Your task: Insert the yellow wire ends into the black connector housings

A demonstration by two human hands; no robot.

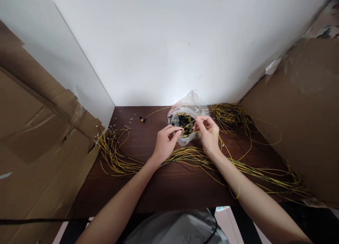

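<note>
My left hand (166,142) is closed in a pinch at the middle of the table, with the end of a thin yellow wire (189,124) between thumb and fingers. A little to the right, my right hand (208,134) pinches the same yellow wire, which loops down past my right forearm. Behind both hands a clear plastic bag (182,142) lies open, filled with small black and yellow connector parts (186,121). Any small part at the left fingertips is too small to make out.
A long bundle of yellow wires (127,168) runs across the brown table (148,198) under my wrists. A tangled wire heap (230,115) sits at the back right. Small black connectors (143,119) lie at the back left. Cardboard (39,148) stands left, more cardboard (299,124) right.
</note>
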